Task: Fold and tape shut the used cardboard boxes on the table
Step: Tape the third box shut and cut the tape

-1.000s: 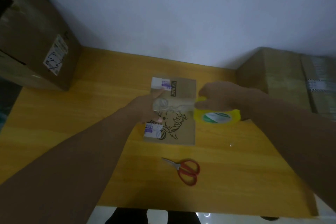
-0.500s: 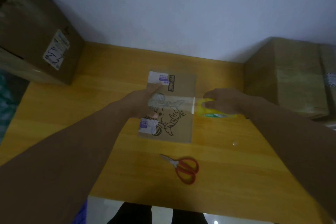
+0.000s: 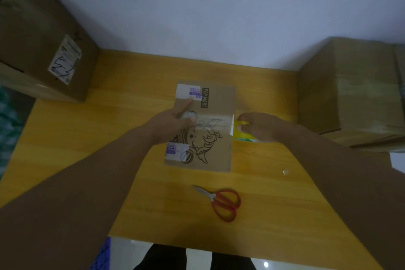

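Landmark: flat printed cardboard box (image 3: 215, 151), lying at the middle of the yellow table (image 3: 98, 138).
Tape strip (image 3: 215, 121): clear, laid across the box's top face from left to right, running off the right edge.
Left hand (image 3: 169, 126): on the box's left part, forefinger stretched out flat on the card, thumb pressing the strip's end.
Right hand (image 3: 260, 128): just off the box's right edge, fingers curled round the yellow tape roll (image 3: 240, 132).
Scissors (image 3: 222, 203): red handles, blades together, on the table nearer the person than the box.
Large cartons: one far left of the box (image 3: 39, 39), one far right (image 3: 350, 90).
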